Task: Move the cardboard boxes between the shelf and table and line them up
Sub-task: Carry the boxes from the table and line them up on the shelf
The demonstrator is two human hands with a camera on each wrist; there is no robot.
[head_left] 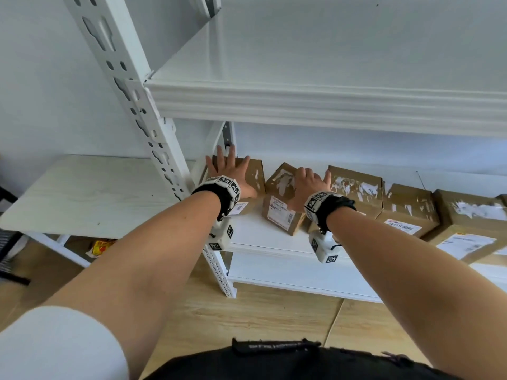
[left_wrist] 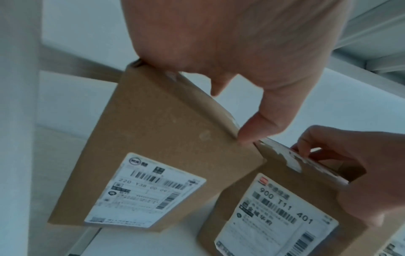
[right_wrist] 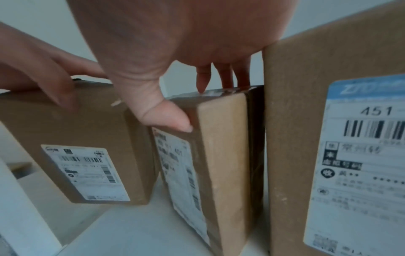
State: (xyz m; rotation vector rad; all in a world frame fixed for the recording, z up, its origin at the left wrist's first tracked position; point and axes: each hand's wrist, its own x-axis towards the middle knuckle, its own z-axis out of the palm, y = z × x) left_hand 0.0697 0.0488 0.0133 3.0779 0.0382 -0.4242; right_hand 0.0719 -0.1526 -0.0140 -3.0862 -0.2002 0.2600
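Several brown cardboard boxes with white labels stand in a row on the lower white shelf board [head_left: 260, 237]. My left hand [head_left: 229, 174] lies over the leftmost box [head_left: 255, 174], fingers spread across its top and thumb [left_wrist: 252, 135] pressed on its front right edge. My right hand [head_left: 308, 185] grips the second box [head_left: 279, 212], which stands turned at an angle; the thumb [right_wrist: 171, 121] is on its labelled face and the fingers [right_wrist: 221, 78] curl over its top. A taller third box [right_wrist: 295, 138] stands right beside it.
More boxes [head_left: 408, 207] continue to the right along the shelf. An upper shelf board [head_left: 329, 105] overhangs the hands. A perforated white upright [head_left: 153, 138] stands left of the boxes, and beyond it a pale wooden table [head_left: 82, 193]. Wooden floor lies below.
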